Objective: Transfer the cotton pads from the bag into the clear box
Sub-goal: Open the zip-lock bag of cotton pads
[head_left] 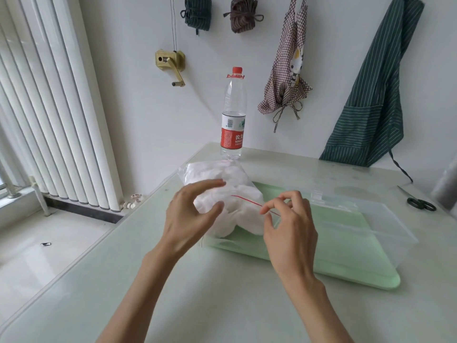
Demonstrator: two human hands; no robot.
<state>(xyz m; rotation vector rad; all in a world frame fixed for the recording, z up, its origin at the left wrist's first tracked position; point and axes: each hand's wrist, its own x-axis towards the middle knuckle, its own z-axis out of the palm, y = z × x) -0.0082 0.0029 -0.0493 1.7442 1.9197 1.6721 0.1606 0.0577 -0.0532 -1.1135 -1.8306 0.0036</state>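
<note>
Mid-frame, right hand [288, 219] pinches the bag [222, 191] at its red zip to open it; left hand [191, 214] hovers spread, gripping nothing, box [385, 226] waiting at right.

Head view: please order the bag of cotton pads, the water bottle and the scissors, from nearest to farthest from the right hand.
From the right hand:
1. bag of cotton pads, touching its fingertips, just left.
2. scissors, far right on the table.
3. water bottle, behind the bag, near the wall.

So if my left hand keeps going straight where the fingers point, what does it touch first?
Most likely the bag of cotton pads: the left hand points its fingers at it from close by. Whether the fingertips already touch the plastic is unclear.
</note>
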